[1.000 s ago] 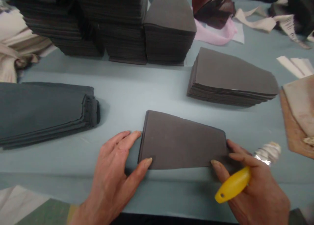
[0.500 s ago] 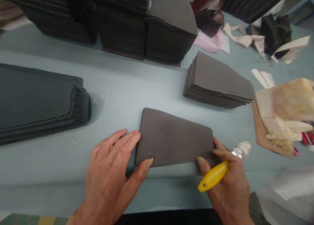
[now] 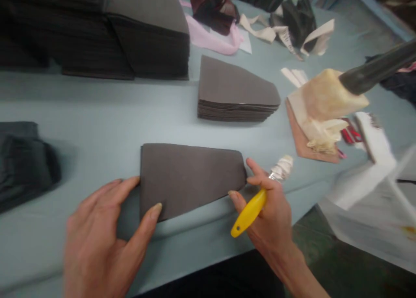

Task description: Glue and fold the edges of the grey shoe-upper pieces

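A thin stack of dark brown tapered panels (image 3: 191, 176) lies flat on the table in front of me. My left hand (image 3: 107, 233) is open at the stack's wide left end, fingertips against the edge and thumb on the lower left corner. My right hand (image 3: 266, 207) holds a yellow-handled brush (image 3: 250, 213), its bristle end wrapped in whitish material and pointing up to the right. The same hand's index finger and thumb are spread beside the stack's narrow right end. Just beyond lies a thicker stack of similar panels (image 3: 237, 83).
Tall dark stacks (image 3: 149, 42) stand at the back left. Folded dark pieces (image 3: 26, 163) lie at the left. To the right, a cream, stained block-like object (image 3: 325, 94) with a dark rod sits on a brown sheet (image 3: 295, 133). Scraps, including a pink strip (image 3: 221, 40), lie behind.
The view has swung to the right, so things appear further left. The right thumb and index finger have drawn slightly away from the panel stack's narrow end, the brush still held.
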Tool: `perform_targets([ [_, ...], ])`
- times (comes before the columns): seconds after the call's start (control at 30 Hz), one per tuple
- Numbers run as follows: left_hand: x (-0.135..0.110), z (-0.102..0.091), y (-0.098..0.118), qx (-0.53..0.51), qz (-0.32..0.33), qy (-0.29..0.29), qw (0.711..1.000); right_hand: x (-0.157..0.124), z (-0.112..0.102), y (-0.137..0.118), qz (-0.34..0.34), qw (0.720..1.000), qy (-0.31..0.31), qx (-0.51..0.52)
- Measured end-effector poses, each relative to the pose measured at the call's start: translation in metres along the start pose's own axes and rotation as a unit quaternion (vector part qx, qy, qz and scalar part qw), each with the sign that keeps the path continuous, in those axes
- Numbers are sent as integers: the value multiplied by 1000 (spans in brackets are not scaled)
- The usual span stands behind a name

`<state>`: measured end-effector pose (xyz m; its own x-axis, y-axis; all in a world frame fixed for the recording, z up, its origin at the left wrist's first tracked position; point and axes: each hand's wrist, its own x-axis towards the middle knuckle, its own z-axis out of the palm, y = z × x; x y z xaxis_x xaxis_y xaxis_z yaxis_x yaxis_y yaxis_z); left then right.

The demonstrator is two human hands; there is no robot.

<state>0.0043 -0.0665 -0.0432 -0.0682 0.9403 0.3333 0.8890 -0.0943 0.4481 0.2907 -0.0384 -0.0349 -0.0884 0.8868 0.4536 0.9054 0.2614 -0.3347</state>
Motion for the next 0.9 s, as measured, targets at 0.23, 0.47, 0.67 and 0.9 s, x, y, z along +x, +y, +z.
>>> perform_targets([
  [0.23,5,1,20,41,-8,12,999,15,4,-17,-39,999,3,38],
  [0.47,4,0,21,55,3,4,998,26,16,-35,-88,993,-47,67],
  [0.67,0,1,18,50,13,-5,999,35,25,-35,-135,988,-69,31],
  [0.9,-2,8,12,44,45,21,998,34,22,-1,-212,970,-122,18],
])
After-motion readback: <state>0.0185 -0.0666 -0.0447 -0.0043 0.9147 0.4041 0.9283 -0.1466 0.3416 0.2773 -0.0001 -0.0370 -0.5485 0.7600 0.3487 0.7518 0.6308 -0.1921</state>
